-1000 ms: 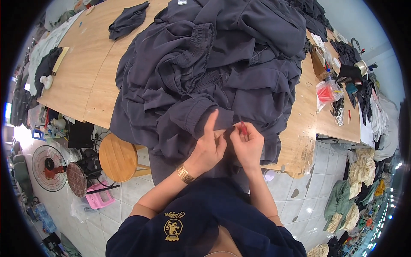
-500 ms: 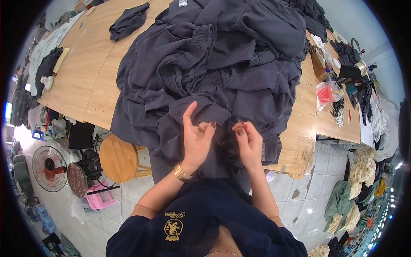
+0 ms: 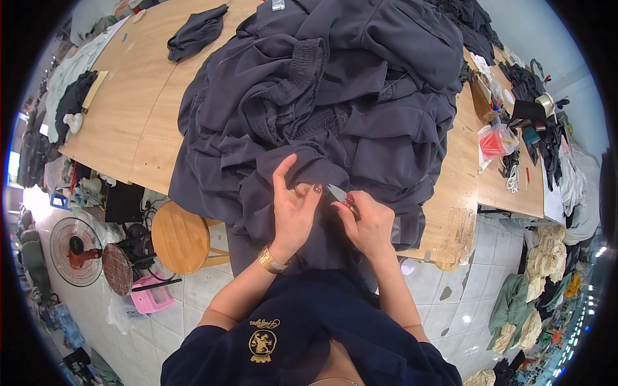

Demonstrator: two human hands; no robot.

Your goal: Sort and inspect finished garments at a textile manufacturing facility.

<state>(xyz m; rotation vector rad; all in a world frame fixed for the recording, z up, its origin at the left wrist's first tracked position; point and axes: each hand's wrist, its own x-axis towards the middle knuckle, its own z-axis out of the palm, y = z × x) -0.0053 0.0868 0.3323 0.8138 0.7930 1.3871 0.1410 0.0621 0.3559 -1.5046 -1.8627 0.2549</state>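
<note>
A large heap of dark grey garments (image 3: 399, 148), some with gathered elastic bands, covers the middle of the table and hangs over its front edge. My left hand (image 3: 293, 209) pinches a fold of dark grey garment (image 3: 306, 168) between thumb and fingers, its index finger lifted straight. In my right hand (image 3: 368, 222) is a pair of thread snips (image 3: 337, 192) with bright pointed blades and a red handle. The blade tips point up and left, close to the left thumb and the fabric. The folded fingers partly hide the snips' handle.
The wooden table (image 3: 145, 103) carries a small dark cloth piece (image 3: 197, 32) at far left. On the right lie a red-filled plastic bag (image 3: 496, 140) and dark cloth. A round wooden stool (image 3: 180, 238) and a fan (image 3: 76, 251) stand at left; cloth piles (image 3: 544, 257) lie at right.
The right hand has turned over, bringing the snips' blades into view, pointing toward the left hand. The left hand keeps its pinch in nearly the same place.
</note>
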